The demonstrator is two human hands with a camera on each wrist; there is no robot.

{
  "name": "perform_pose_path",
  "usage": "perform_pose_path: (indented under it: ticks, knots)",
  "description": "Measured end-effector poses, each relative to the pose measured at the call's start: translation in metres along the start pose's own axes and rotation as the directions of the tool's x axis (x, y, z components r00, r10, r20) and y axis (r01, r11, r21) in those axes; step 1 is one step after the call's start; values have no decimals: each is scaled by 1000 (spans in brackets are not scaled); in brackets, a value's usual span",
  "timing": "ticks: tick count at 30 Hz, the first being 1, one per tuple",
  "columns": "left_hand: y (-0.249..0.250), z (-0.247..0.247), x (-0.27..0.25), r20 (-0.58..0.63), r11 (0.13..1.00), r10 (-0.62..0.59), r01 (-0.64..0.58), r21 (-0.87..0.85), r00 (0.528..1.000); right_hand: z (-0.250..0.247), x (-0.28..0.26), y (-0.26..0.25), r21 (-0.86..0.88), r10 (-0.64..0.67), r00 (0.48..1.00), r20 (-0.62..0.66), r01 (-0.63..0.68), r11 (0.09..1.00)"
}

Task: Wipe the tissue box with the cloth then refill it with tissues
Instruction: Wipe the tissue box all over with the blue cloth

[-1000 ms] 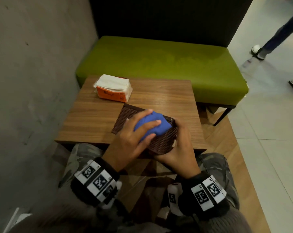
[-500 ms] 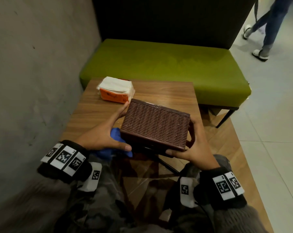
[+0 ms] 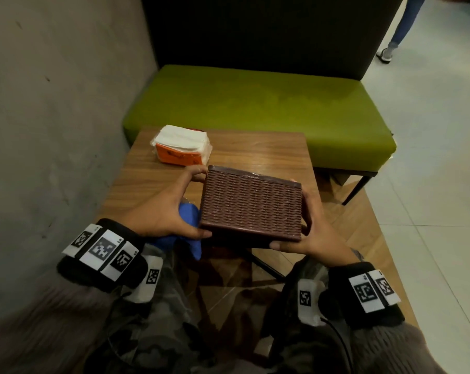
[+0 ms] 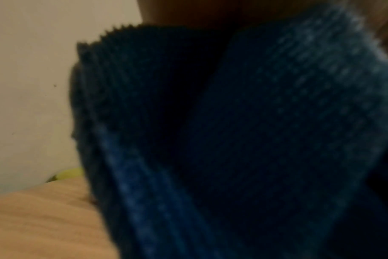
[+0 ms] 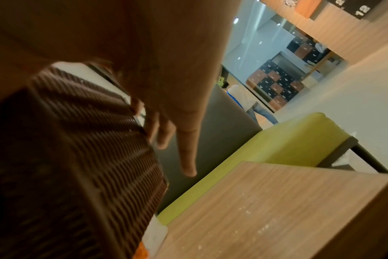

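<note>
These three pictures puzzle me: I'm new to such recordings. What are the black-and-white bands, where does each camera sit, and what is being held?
No machine here: a person works with bare hands, and the patterned bands are worn at the wrists. The head view looks down from a head-worn camera. The left hand and right hand hold a brown woven tissue box between them above the near edge of a small wooden table. The left hand also keeps a blue cloth tucked under its palm; that cloth fills the left wrist view. The right wrist view looks along the fingers beside the box. On the table lies an orange pack of white tissues; behind stands a green bench.
</note>
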State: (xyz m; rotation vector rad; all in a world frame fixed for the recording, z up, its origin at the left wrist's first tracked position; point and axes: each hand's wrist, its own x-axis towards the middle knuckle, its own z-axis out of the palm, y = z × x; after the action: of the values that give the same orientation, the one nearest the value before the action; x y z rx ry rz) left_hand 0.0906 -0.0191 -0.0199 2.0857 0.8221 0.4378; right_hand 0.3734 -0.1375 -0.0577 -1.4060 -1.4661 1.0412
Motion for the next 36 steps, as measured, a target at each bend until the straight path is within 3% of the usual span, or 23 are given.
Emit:
perform_pose_path:
  ticks: [2, 4, 6, 9, 11, 12, 14, 15, 16, 17, 18, 20, 21, 22, 24, 25, 26, 27, 28, 31, 33, 35, 36]
  knots:
    - [7, 0, 0, -50, 997, 9, -5, 77, 999, 10, 3, 1, -157, -40, 993, -110, 23, 987]
    - [13, -1, 2, -106, 970, 76, -48, 240, 992, 28, 4, -4, -389, -179, 960, -216, 84, 918]
    - [22, -1, 3, -100, 915, 86, -39, 401, 991, 52, 5, -15, -523, -273, 941, -198, 135, 842]
    - [38, 9, 6, -37, 708, 54, -12, 706, 998, 82, 14, -27, -527, -297, 937, -185, 160, 834]
    - [41, 17, 7, -16, 640, 99, -51, 767, 995, 89, 19, -26, -469, -287, 924, -254, 142, 872]
    - [39, 17, 7, -2, 678, 127, -86, 730, 992, 89, 20, -24, -454, -293, 916, -274, 146, 879]
    - [29, 11, 6, 28, 845, 175, -165, 509, 984, 85, 18, -20, -431, -312, 907, -282, 171, 886]
    - [24, 6, 5, -4, 911, 205, -189, 365, 979, 82, 17, -17, -407, -304, 905, -296, 168, 898]
    - [20, 3, 3, -111, 950, 230, -198, 243, 967, 78, 16, -14, -371, -283, 904, -321, 155, 916]
    - [19, 1, 0, -279, 968, 233, -196, 155, 931, 73, 15, -12, -326, -262, 899, -351, 145, 934]
    - [21, 2, -2, -471, 977, 215, -193, 96, 855, 69, 13, -11, -289, -248, 898, -364, 145, 946]
    - [30, 13, -4, -755, 981, 157, -189, 44, 636, 65, 13, -7, -289, -276, 896, -349, 177, 941]
    - [38, 23, -4, -811, 980, 142, -197, 34, 568, 66, 13, -6, -281, -278, 894, -351, 182, 942]
    - [49, 35, -3, -810, 977, 147, -211, 29, 568, 68, 14, -7, -289, -288, 896, -338, 192, 938]
    - [66, 61, -1, -637, 965, 252, -234, 114, 729, 79, 18, -10, -376, -331, 890, -315, 203, 904]
    - [70, 74, -1, -498, 932, 352, -249, 264, 792, 83, 21, -12, -452, -370, 864, -342, 194, 871]
    - [68, 83, 0, -367, 857, 451, -281, 432, 813, 87, 22, -14, -420, -369, 864, -343, 210, 883]
    - [64, 88, 2, -283, 789, 508, -308, 531, 813, 86, 22, -8, -508, -457, 817, -352, 244, 826]
    - [59, 87, 4, -273, 776, 510, -300, 554, 816, 85, 19, -5, -504, -470, 825, -314, 274, 819]
    - [45, 70, 15, -501, 914, 331, -139, 382, 800, 74, 8, -4, -316, -374, 865, -336, 271, 909]
    - [39, 58, 21, -669, 979, 151, -15, 206, 728, 74, 6, -2, -304, -376, 863, -337, 279, 911]
    - [42, 59, 24, -724, 987, 95, 29, 157, 684, 76, 9, -6, -308, -374, 865, -334, 275, 911]
    - [48, 65, 24, -709, 982, 117, 22, 185, 696, 77, 11, -8, -315, -370, 863, -344, 265, 911]
